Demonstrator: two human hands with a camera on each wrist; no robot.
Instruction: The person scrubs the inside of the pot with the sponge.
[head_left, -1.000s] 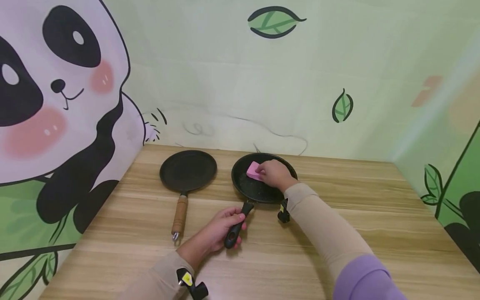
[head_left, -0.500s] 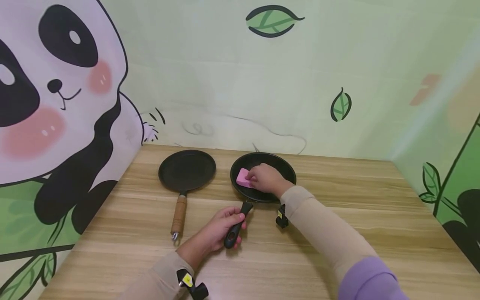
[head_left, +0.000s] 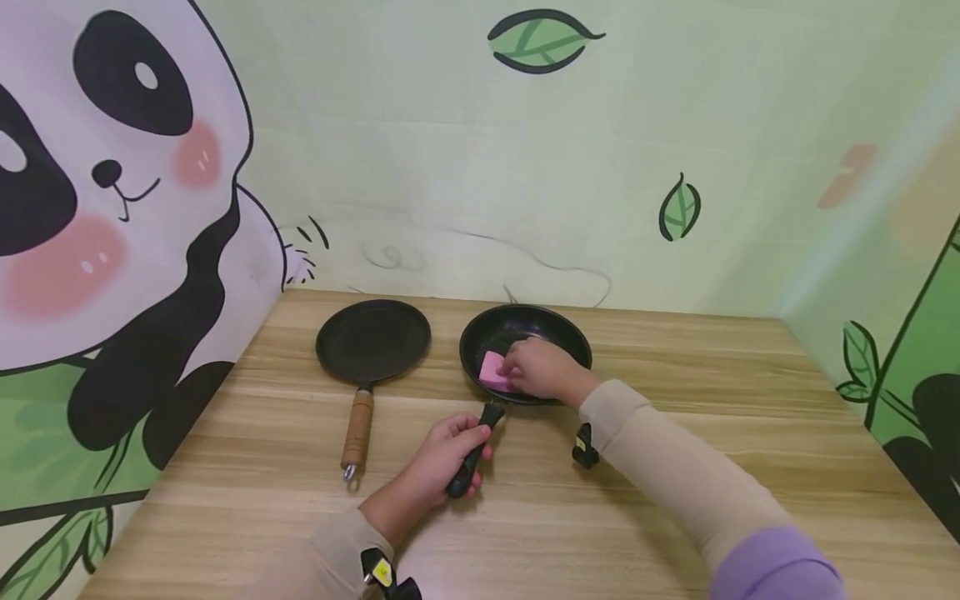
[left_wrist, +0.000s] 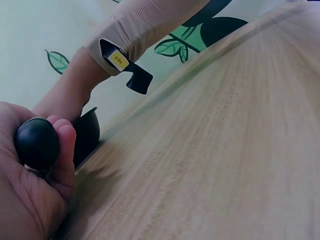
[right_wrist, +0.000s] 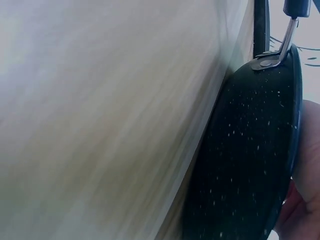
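Observation:
A black frying pan (head_left: 558, 327) sits on the wooden table, its handle (head_left: 471, 467) pointing toward me. My left hand (head_left: 442, 454) grips that handle, thumb along the top; the left wrist view shows the fingers curled round its rounded end. Inside the pan, at the near left of its bottom, my right hand (head_left: 542, 367) pinches a pink sponge (head_left: 491, 371) between thumb and fingers. The right wrist view shows the pan's speckled outer wall (right_wrist: 245, 145) and the riveted handle bracket (right_wrist: 272, 60); there the rim hides much of the right hand.
A flat black griddle pan (head_left: 373, 340) with a wooden handle (head_left: 357, 429) lies left of the frying pan. Behind the wooden table (head_left: 712, 400) rises a wall (head_left: 420, 150) printed with a panda and leaves. Each sleeve carries a small black wrist camera (head_left: 585, 446).
The right hand has slid the sponge across the pan from its upper middle to the left, then slightly toward me. The left hand has kept its grip on the handle.

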